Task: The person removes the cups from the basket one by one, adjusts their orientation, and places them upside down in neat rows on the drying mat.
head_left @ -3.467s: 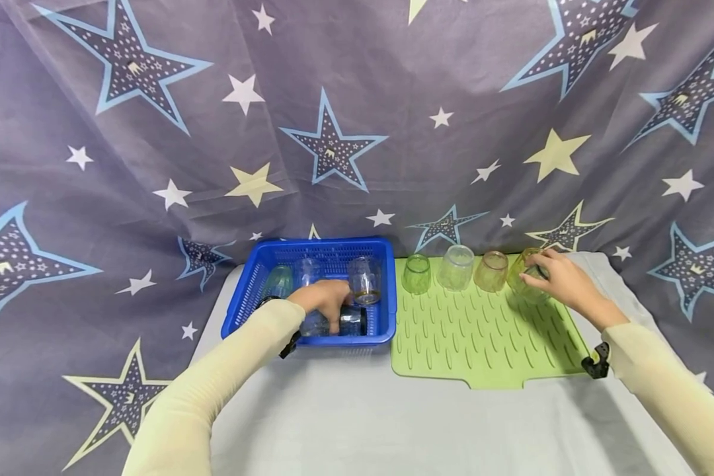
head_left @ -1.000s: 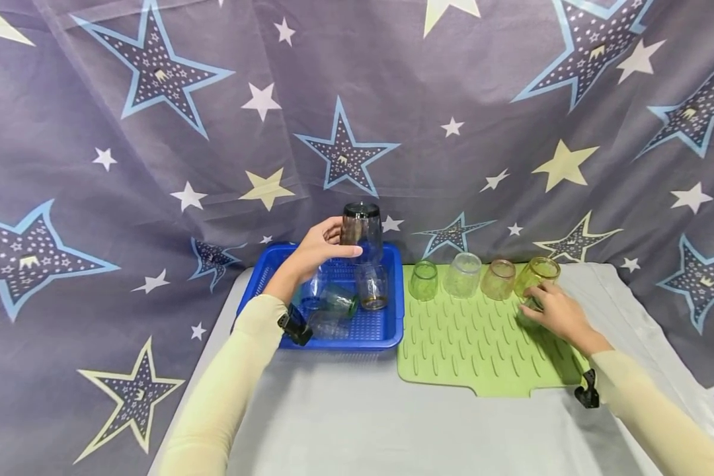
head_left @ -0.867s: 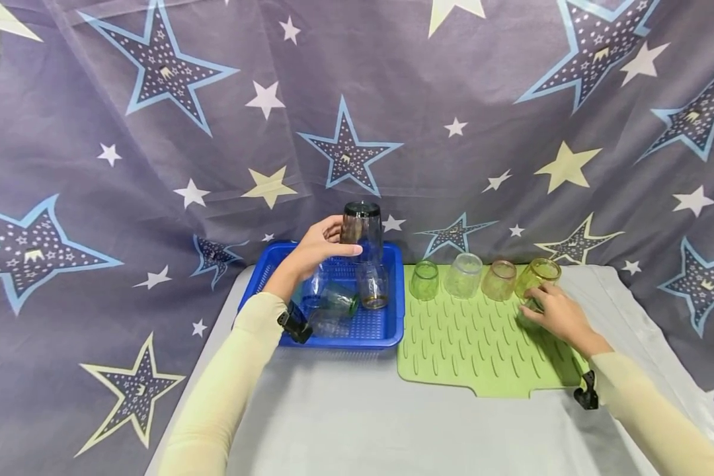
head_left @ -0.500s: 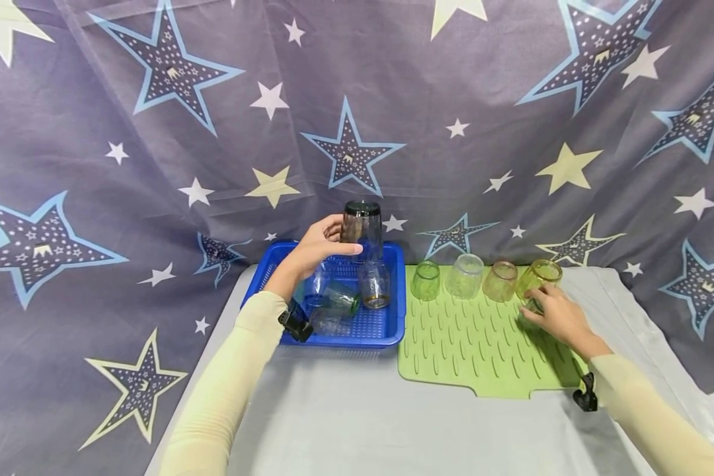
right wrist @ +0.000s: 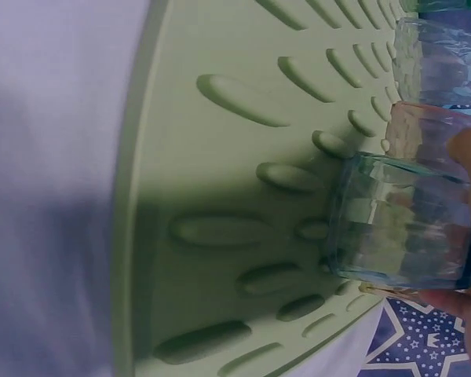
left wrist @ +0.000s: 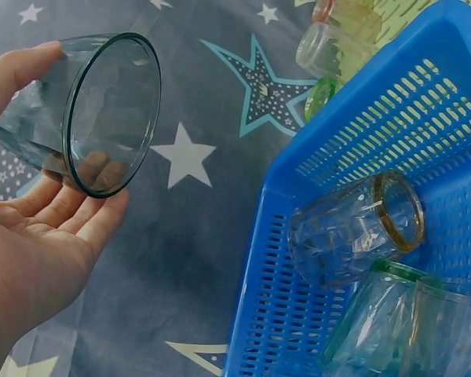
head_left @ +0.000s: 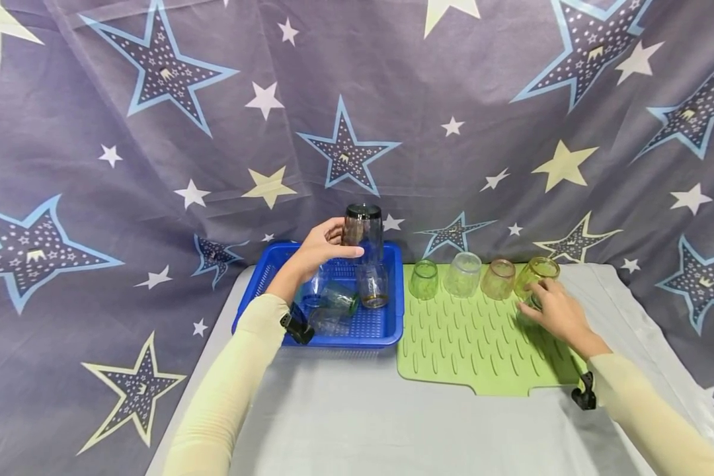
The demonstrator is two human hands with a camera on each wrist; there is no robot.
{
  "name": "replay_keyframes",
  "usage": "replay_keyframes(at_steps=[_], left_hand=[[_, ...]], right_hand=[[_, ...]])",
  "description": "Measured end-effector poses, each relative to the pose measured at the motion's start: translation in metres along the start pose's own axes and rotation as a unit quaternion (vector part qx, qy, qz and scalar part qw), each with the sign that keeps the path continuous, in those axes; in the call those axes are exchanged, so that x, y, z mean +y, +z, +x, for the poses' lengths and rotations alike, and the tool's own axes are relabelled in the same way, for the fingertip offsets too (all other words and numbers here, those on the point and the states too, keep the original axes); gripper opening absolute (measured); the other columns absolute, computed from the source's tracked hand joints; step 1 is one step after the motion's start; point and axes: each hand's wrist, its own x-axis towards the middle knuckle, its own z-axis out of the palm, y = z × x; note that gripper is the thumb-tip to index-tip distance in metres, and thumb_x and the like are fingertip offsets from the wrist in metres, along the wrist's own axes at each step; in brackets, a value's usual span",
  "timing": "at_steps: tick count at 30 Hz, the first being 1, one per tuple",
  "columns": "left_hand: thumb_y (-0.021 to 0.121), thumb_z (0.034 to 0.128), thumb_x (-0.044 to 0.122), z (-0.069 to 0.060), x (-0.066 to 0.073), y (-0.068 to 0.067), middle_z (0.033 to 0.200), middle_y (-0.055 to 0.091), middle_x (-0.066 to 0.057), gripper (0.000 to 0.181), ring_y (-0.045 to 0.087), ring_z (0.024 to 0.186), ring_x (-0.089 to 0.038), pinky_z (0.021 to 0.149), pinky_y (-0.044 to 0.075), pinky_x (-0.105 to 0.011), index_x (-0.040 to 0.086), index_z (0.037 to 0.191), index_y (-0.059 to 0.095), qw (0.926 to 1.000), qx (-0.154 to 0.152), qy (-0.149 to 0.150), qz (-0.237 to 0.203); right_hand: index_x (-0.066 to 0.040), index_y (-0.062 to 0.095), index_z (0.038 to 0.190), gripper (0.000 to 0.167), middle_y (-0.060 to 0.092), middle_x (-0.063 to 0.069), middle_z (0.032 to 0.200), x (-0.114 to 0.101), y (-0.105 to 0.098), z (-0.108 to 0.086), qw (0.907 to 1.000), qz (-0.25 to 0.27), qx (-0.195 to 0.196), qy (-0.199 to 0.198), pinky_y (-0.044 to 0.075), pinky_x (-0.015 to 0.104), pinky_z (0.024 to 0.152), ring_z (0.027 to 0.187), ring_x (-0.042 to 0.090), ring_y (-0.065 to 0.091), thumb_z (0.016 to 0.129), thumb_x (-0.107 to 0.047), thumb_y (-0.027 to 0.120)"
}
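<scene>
My left hand [head_left: 320, 251] grips a dark grey glass tumbler [head_left: 364, 231] above the back of the blue basket [head_left: 397, 311]. This tumbler is upside down; the left wrist view shows its round mouth, with the thumb on one side and fingers on the other. At the right, my right hand [head_left: 562, 318] holds a clear bluish-green tumbler [right wrist: 400, 224] low at the green drying mat [head_left: 470, 344], just in front of a yellow tumbler [head_left: 538, 272]. In the head view the fingers hide most of it. Whether it touches the mat I cannot tell.
Along the mat's back edge stand a green tumbler [head_left: 424, 281], a clear one [head_left: 463, 276] and a pinkish one [head_left: 498, 280], all upside down. The basket holds several more, among them an amber-rimmed glass [head_left: 373, 287] and a green-rimmed one [head_left: 340, 299] on its side.
Since the oldest frame, my left hand has lifted the dark tumbler from the basket, and my right hand has come slightly nearer, off the yellow tumbler. Over the last second both hands stay nearly still.
</scene>
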Motion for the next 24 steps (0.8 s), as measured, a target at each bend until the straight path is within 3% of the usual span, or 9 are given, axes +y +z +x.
replay_keyframes(at_steps=[7, 14, 24], left_hand=[[0.081, 0.0855, 0.015, 0.003, -0.004, 0.003, 0.147, 0.055, -0.011, 0.07, 0.047, 0.142, -0.03, 0.12, 0.037, -0.054, 0.016, 0.148, 0.049, 1.0, -0.002, 0.002, -0.004], [0.079, 0.0864, 0.015, 0.001, -0.003, 0.007, 0.146, 0.054, -0.013, 0.07, 0.044, 0.142, -0.033, 0.121, 0.034, -0.054, 0.013, 0.149, 0.048, 0.9999, -0.007, 0.007, 0.006], [0.08, 0.0863, 0.014, 0.004, -0.001, 0.014, 0.147, 0.052, -0.014, 0.071, 0.049, 0.136, -0.033, 0.116, 0.041, -0.053, 0.01, 0.149, 0.048, 0.9996, -0.021, -0.006, 0.015]], right_hand=[[-0.002, 0.066, 0.12, 0.041, 0.057, 0.027, 0.115, -0.006, -0.009, 0.005, 0.9997, 0.013, 0.006, 0.022, 0.051, 0.052, 0.055, 0.095, 0.043, 0.056, 0.093, -0.032, 0.071], [-0.001, 0.069, 0.114, 0.035, 0.06, 0.022, 0.103, -0.019, -0.019, 0.017, 0.9961, 0.022, 0.083, -0.017, 0.05, 0.052, 0.058, 0.086, 0.036, 0.055, 0.089, -0.026, 0.074], [-0.008, 0.067, 0.125, 0.037, 0.063, 0.017, 0.115, -0.068, -0.042, 0.045, 0.99, 0.101, 0.098, -0.009, 0.051, 0.053, 0.071, 0.098, 0.035, 0.059, 0.097, -0.032, 0.067]])
